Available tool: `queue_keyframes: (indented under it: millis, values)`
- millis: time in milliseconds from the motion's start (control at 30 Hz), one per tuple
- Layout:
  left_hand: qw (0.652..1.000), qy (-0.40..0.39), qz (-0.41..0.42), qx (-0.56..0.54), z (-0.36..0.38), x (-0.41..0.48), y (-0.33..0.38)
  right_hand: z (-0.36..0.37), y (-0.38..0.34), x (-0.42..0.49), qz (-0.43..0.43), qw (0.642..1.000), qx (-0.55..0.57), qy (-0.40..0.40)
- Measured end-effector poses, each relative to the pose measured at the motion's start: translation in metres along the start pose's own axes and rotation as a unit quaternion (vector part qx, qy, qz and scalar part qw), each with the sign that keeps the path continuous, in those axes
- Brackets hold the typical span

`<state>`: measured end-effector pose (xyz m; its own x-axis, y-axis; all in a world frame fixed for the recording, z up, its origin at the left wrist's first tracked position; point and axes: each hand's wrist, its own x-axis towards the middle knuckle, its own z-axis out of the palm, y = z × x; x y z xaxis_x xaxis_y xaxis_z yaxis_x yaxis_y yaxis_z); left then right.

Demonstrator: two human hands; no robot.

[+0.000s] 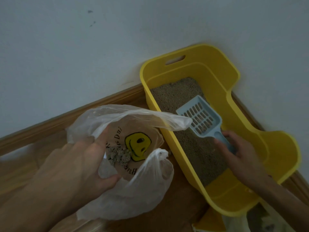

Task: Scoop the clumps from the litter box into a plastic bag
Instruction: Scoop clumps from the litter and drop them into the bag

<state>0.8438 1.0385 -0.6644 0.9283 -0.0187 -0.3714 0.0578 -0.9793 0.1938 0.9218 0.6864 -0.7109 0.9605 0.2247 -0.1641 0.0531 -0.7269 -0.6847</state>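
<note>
Plainly printed on the thin, translucent plastic bag is a yellow smiley face ringed by dark lettering that reads backwards through the film. I can pick out a "D" near the top and an "H" near the bottom, but the rest is too blurred to read. The bag sits on the wooden floor, just beside the near wall of the yellow litter box, and one flap of its rim drapes over that wall. A small heap of greyish clumps lies at the bottom of the bag, against the smiley's left edge. The person's left hand reaches in from the lower left, back of the hand up. Its fingers are curled over the bag's rim and its thumb is hooked in at the near side, so the mouth is held wide. The clumps lie just past those fingertips, inside the opening. The right hand comes in from the lower right, over the box's low entry lip, with fingers wrapped tightly round the handle of a pale blue slotted litter scoop. The scoop's head points away from the person, over the tan litter. I cannot tell whether it touches the surface. The box stands against a wooden baseboard and a pale wall.
</note>
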Motion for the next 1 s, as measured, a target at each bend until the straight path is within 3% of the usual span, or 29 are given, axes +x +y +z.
queue_keyframes:
  millis: [500,1000]
  values:
    - [1.000,-0.006,0.006,0.013,0.001,0.000,-0.003,-0.040,-0.051,-0.074,0.112,0.993,-0.004,-0.041]
    - [0.999,-0.026,-0.007,0.031,-0.009,-0.006,0.010,-0.020,-0.084,-0.051,0.009,0.982,-0.096,-0.163]
